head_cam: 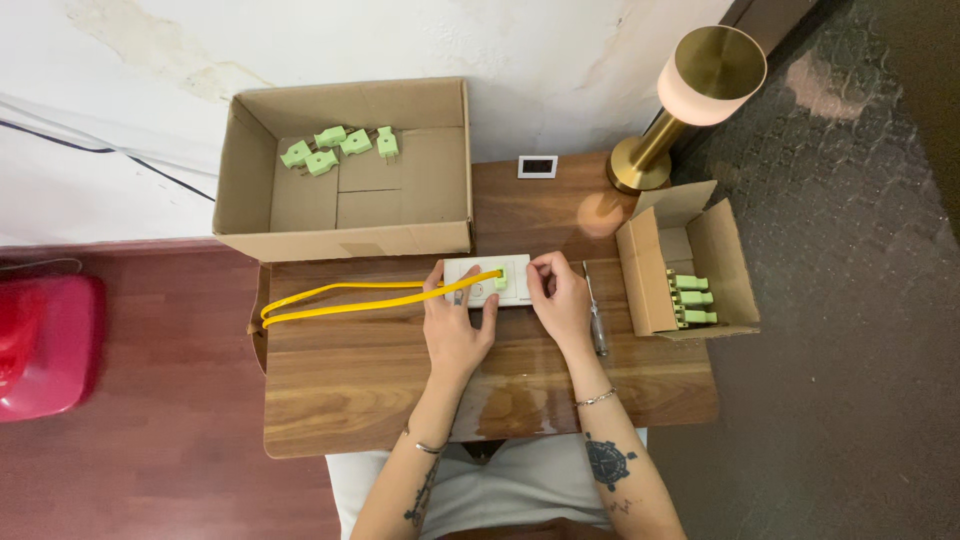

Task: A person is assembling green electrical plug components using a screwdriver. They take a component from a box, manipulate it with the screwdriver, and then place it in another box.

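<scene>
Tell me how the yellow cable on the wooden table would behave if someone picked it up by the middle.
The yellow cable would probably sag, not stay stiff: it lies doubled in a long loop with a tight bend at its far end. It looks thin, so likely light. One end sits at the white socket plate under the left hand and right hand, so lifting might tug that plate.

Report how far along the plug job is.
Done, it seems: five green plugs lie in the big box. In hand: the left hand and right hand hold a white socket with a yellow-cabled plug on it. Left: three plugs in the small box.
</scene>
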